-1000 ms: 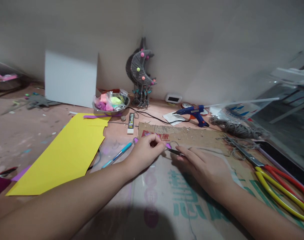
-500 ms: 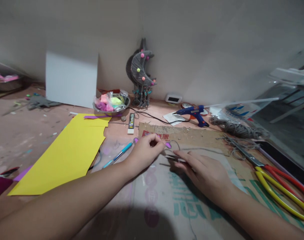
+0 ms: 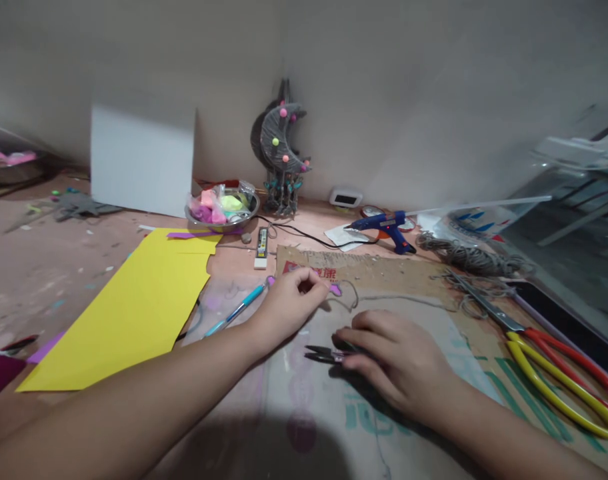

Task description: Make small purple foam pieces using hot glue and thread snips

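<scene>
My left hand (image 3: 294,303) is closed in a pinch over a small purple cutout (image 3: 336,290), which shows at both sides of the hand. Its fingertips hide the part they press on. From beside them a thin grey cord (image 3: 399,298) loops out and runs right across the work sheet. My right hand (image 3: 394,360) is wrapped round a pair of thread snips (image 3: 324,355), low over the sheet. Their dark blades point left and stand slightly apart, clear of the cord. A blue pen (image 3: 237,310) lies left of my left hand.
Yellow paper (image 3: 134,300) lies left. Red-and-yellow-handled scissors (image 3: 559,367) and a phone (image 3: 564,320) lie right. Behind are a blue glue gun (image 3: 389,230), a cord bundle (image 3: 469,257), a metal bowl (image 3: 224,223) of coloured clay and a grey moon ornament (image 3: 279,140).
My right hand has drawn the snips down and toward me, away from the cord beside my left fingertips. My left hand has stayed in place.
</scene>
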Action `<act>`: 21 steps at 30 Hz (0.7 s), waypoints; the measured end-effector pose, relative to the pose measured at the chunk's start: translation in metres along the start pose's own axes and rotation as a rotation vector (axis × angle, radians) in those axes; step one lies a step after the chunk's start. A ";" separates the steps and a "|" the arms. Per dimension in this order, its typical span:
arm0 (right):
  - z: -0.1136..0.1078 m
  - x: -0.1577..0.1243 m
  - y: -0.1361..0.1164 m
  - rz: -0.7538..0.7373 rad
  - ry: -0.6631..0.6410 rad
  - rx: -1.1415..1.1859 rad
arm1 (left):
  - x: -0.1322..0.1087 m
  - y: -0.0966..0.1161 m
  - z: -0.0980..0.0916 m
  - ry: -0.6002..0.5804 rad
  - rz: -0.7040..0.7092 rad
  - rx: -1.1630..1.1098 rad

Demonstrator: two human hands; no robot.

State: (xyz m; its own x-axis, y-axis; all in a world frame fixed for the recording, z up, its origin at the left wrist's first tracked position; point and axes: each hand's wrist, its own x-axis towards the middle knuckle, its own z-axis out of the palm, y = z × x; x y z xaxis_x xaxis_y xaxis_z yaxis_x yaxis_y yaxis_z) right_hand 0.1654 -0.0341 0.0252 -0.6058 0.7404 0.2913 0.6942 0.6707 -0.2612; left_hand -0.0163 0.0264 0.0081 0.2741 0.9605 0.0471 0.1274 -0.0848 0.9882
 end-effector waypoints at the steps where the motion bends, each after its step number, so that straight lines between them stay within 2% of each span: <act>1: -0.002 0.003 0.001 0.064 0.051 0.065 | 0.000 0.000 0.000 -0.004 0.009 0.005; 3: -0.004 0.008 0.003 0.230 0.126 0.174 | -0.002 0.001 -0.001 -0.012 0.032 0.020; 5: -0.003 0.014 0.007 0.377 0.145 0.251 | -0.003 0.002 -0.001 -0.025 0.044 0.043; 7: 0.002 0.017 0.011 0.463 0.155 0.314 | -0.005 0.003 -0.001 -0.038 0.055 0.065; 13: 0.010 0.017 0.013 0.494 0.188 0.419 | -0.009 0.005 0.001 -0.058 0.160 0.203; 21: 0.005 0.013 0.009 0.594 0.208 0.571 | -0.011 0.013 0.000 -0.152 0.097 0.212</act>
State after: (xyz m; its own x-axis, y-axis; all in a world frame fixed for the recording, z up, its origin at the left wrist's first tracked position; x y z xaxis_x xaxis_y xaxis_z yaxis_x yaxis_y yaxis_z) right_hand 0.1622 -0.0179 0.0222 -0.0798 0.9910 0.1078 0.5376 0.1339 -0.8325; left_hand -0.0173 0.0149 0.0203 0.4327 0.8958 0.1014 0.2860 -0.2430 0.9269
